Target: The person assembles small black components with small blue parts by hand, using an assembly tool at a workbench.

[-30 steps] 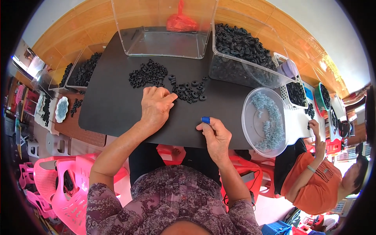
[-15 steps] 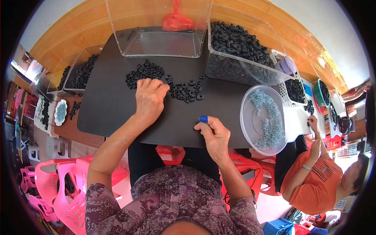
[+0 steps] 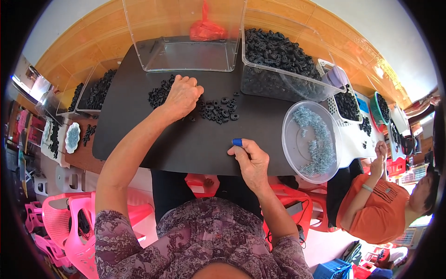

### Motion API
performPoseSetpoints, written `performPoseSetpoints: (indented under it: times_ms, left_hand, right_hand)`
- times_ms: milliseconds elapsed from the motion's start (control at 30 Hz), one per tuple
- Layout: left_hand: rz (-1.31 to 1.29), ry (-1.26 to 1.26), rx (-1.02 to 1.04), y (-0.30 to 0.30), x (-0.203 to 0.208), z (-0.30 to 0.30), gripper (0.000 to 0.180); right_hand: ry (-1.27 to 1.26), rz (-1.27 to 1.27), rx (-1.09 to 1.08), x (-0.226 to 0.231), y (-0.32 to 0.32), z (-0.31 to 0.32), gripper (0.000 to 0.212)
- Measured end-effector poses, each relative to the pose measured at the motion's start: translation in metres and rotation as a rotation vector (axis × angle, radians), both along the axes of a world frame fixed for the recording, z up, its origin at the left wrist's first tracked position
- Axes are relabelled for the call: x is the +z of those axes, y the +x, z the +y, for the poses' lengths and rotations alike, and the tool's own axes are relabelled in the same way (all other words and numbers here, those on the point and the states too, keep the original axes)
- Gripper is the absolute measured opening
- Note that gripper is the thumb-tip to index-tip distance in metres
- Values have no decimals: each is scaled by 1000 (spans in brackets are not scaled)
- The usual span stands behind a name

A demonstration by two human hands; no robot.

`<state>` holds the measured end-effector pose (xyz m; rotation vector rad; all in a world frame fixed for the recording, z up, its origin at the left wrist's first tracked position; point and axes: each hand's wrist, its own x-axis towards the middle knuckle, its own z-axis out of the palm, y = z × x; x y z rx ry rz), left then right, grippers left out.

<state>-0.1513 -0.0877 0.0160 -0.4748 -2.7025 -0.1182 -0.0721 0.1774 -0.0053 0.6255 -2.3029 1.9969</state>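
Observation:
My left hand [image 3: 182, 98] is closed over the right side of a pile of small black plastic parts [image 3: 159, 94] on the dark table; anything in its fingers is hidden. A looser group of similar black parts [image 3: 218, 110] lies just right of that hand. Nearer the table's front edge, my right hand [image 3: 252, 162] has its thumb and index finger pinched together, and I cannot make out what is between them. A blue finger cover [image 3: 237, 142] sits on that index finger. Right of this hand stands a round clear tub [image 3: 289, 139] with small metal springs [image 3: 320, 144].
An upright clear plastic bin [image 3: 190, 69] stands behind the pile, with a red bag [image 3: 206, 31] seen through it. Beside it, a larger clear bin [image 3: 278, 69] holds many black parts. A person in an orange shirt [image 3: 375, 209] works at the right. Pink chairs [image 3: 76, 232] stand at lower left.
My left hand has moved slightly away from me and to the right, staying closed over the parts. My right hand keeps its pinch almost in place. The person at the right has brought their hands together.

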Motion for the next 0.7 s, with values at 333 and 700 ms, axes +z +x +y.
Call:
performPoseSetpoints:
  times_ms: [333,700]
  left_hand:
    - [-7,217,-20,25,13,4,26]
    - [-482,1532,-66,106,21,54,16]
  right_hand:
    - [0,-14,8,2,1,-4,13]
    - [-70,-103,-4,13,-1,5,13]
